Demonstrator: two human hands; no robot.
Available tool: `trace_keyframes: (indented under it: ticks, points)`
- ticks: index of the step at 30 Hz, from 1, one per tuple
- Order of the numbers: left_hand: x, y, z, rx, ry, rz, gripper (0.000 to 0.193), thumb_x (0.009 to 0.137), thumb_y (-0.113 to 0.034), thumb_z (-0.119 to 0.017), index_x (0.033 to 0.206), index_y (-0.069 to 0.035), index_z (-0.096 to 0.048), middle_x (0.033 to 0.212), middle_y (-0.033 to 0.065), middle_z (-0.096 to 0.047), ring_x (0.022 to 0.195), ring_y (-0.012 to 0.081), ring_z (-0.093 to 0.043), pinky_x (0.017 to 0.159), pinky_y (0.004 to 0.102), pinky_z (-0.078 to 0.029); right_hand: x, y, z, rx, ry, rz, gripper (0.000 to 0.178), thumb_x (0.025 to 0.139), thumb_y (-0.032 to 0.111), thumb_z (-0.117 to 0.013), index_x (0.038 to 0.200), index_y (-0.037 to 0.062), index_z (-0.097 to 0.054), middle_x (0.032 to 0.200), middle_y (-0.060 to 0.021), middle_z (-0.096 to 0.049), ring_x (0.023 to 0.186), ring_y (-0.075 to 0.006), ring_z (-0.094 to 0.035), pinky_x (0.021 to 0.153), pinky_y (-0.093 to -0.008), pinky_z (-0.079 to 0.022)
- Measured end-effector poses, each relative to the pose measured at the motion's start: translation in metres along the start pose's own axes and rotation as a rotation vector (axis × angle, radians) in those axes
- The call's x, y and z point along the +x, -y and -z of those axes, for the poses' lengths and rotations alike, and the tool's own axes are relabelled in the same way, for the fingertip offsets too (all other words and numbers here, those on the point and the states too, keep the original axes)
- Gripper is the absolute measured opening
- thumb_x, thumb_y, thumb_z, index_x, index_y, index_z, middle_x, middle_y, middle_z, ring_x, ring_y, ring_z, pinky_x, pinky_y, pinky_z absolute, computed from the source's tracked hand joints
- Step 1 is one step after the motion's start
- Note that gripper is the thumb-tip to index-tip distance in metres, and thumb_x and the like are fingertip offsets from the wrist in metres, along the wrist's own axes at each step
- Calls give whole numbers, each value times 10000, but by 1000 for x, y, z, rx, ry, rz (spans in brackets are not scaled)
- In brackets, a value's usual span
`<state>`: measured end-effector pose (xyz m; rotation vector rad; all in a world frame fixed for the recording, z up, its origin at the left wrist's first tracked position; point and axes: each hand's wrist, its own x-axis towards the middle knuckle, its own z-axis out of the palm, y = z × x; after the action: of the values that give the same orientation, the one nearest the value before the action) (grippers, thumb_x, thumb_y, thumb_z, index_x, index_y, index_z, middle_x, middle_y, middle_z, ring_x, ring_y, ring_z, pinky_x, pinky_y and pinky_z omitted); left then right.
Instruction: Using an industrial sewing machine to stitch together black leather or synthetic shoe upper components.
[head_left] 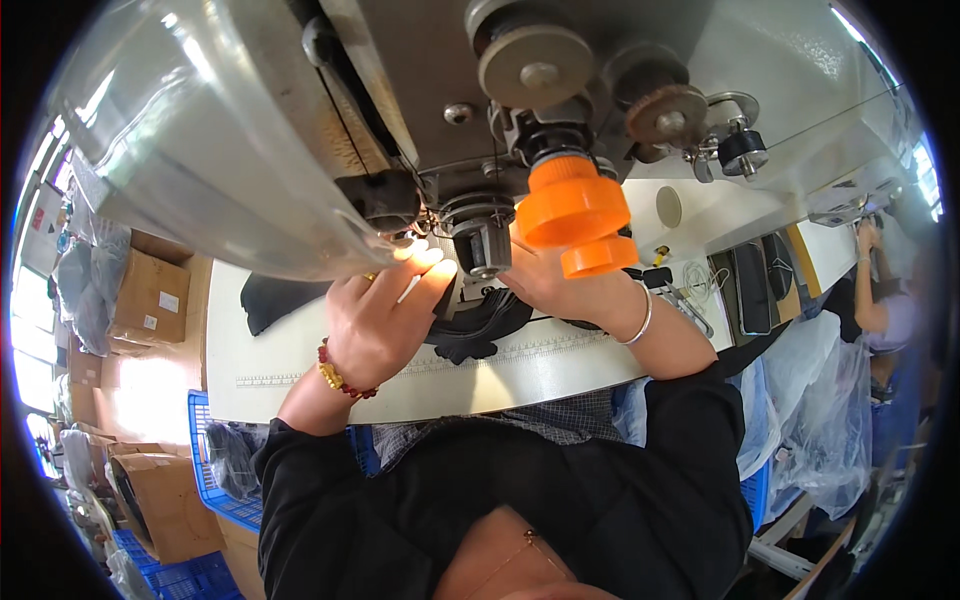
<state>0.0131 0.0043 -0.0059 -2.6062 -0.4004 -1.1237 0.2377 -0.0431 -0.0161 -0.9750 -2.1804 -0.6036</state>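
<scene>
At the sewing machine's needle area, my left hand [378,318] reaches up with its fingertips close together under the bright lamp, on the edge of black fabric [482,325]. A dark strip of this fabric shows beside its fingers. The bunched fabric lies between my hands, and another black part [278,302] spreads out left of my left wrist. On the other side my right hand [562,283] rests beside the bunched fabric. The machine's knobs and an orange cap [572,205] hide its fingertips. Large in front is the sewing machine head [420,60], with tension discs and thread.
A clear plastic shield [230,150] hangs at the upper left. The white table [300,390] has a ruler strip along its front. Cardboard boxes [150,300] and a blue basket [205,470] stand left. On the right are plastic bags [825,420] and another person's arm [868,290].
</scene>
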Motion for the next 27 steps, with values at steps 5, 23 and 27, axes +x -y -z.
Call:
trace_keyframes:
  ticks: [5, 23, 27]
  points:
    - [2, 0, -2, 4, -38, -67, 253, 632, -41, -676, 884, -47, -689, 883, 57, -654, 748, 193, -655, 593, 301, -527, -1, 0, -3, 28, 5, -17, 270, 705, 193, -684, 942, 64, -679, 883, -60, -618, 746, -220, -602, 590, -326, -478]
    - [-4, 1, -10, 53, -82, -91, 215, 669, -36, -682, 882, -35, -710, 811, 72, -656, 618, 184, -602, 500, 281, -456, 0, -5, 0, 109, -52, 6, 259, 692, 182, -696, 950, 204, -694, 777, 20, -590, 631, -193, -527, 564, -328, -432]
    - [-10, 3, -14, -29, -65, 90, 145, 707, -46, -726, 849, -31, -704, 824, 77, -658, 687, 239, -617, 597, 353, -484, 3, -3, -2, 55, -90, 29, 252, 691, 201, -706, 943, 196, -694, 702, 15, -528, 597, -193, -502, 551, -330, -405]
